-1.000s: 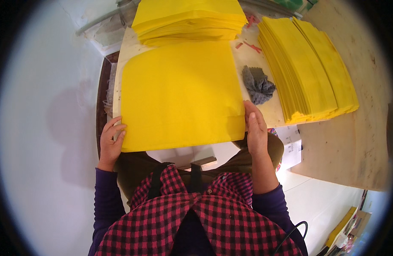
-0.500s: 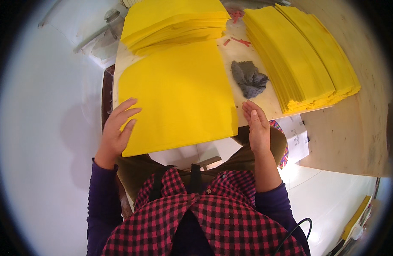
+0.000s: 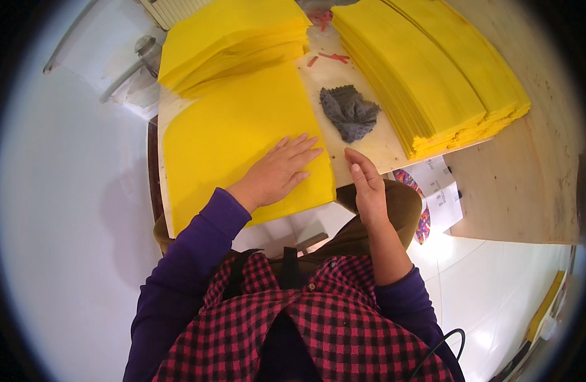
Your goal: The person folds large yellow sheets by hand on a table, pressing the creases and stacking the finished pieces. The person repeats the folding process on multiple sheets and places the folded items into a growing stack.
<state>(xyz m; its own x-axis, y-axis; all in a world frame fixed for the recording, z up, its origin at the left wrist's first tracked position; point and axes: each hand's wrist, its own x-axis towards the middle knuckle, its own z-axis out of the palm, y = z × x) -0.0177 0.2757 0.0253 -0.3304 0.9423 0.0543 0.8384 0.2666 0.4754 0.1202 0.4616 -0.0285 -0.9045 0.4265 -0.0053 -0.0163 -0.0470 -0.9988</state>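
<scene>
On the table, the yellow sheet points away, leaning left.

Smooth flat yellow sheet: middle covered by left hand, part of near edge by purple knit sleeve; far edge hidden at folded yellow fabric stack. Left palm hidden; pressure on sheet cannot be told. Right hand: rear fingers mostly hidden behind foremost ones. Fabric stack and long yellow folded piles cut off by upper edge. Multicoloured patterned object part-covered by brown-trousered knee. Lower-right clutter blurred, too small to be identified.
</scene>
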